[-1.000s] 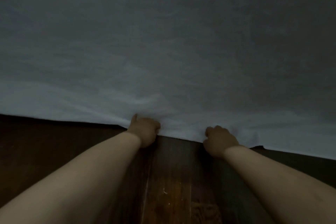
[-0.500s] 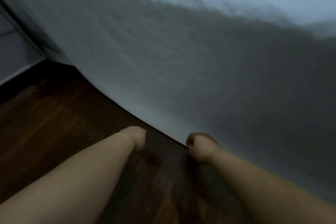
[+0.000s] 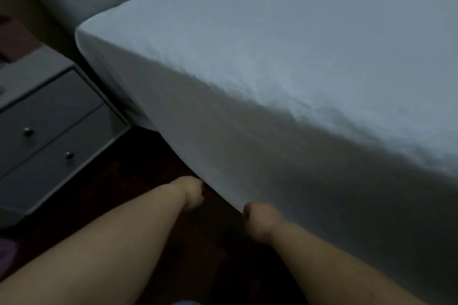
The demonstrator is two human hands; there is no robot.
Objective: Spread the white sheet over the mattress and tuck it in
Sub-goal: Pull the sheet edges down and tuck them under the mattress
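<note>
No readable txt, labels or nos. anywhere in view.

This is a bedroom in a home, seen in dim light. A bed takes up most of the view: a thick mattress with a squared corner at upper left, covered on top and down its side by a white sheet. Just beside that corner, at the left, stands a grey bedside cabinet with 2 drawers, each with 1 small round metal knob. The floor between cabinet and bed is dark reddish-brown wood. Behind the mattress corner a pale upright surface runs along the top left; whether it is a wall or a headboard cannot be told.
</note>
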